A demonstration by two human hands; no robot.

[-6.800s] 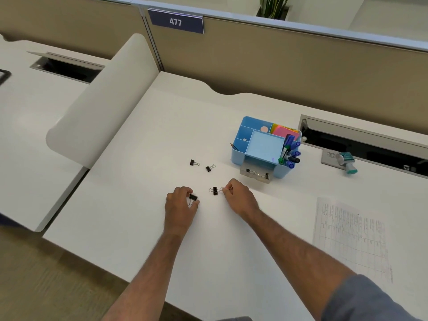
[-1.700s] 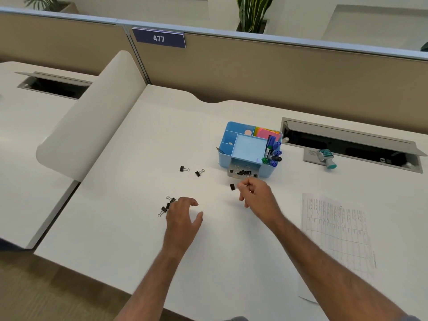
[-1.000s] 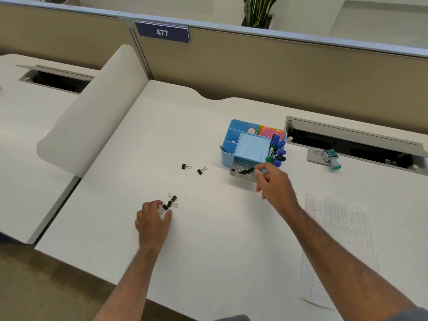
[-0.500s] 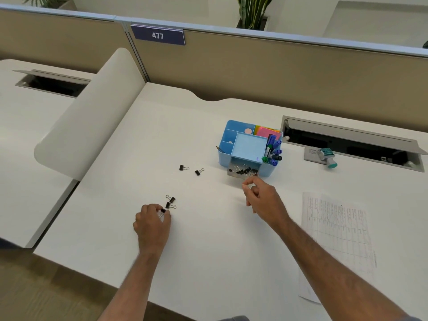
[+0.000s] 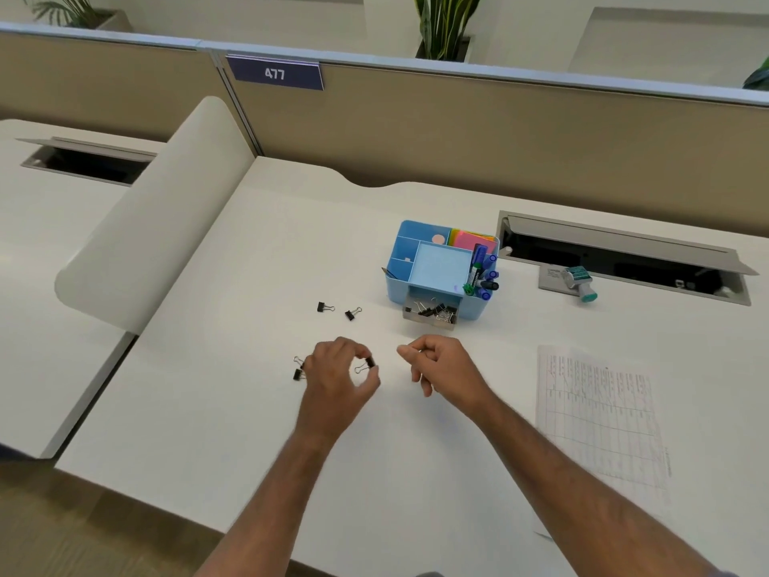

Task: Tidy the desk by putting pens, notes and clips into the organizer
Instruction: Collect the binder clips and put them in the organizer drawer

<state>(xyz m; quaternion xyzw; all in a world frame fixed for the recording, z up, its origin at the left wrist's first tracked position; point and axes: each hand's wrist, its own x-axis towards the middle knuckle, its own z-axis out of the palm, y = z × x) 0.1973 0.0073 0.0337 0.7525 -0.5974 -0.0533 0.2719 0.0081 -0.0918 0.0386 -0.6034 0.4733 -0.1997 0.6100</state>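
A blue desk organizer stands mid-desk, with markers and pink notes in it. Its small front drawer is pulled out and holds several black binder clips. My left hand pinches one black binder clip between thumb and fingertips, just above the desk. Two more clips lie at that hand's left edge, partly hidden. Another pair of clips lies farther back. My right hand is curled loosely beside the left hand, with nothing seen in it.
A printed sheet lies flat to the right. A cable well with a raised lid and a teal stamp sit at the back right. A curved divider borders the desk on the left, with a tan partition behind.
My left hand has lifted one clip from the small pile and moved right with it. My right hand has drawn back from the organizer's drawer toward the left hand, holding nothing.
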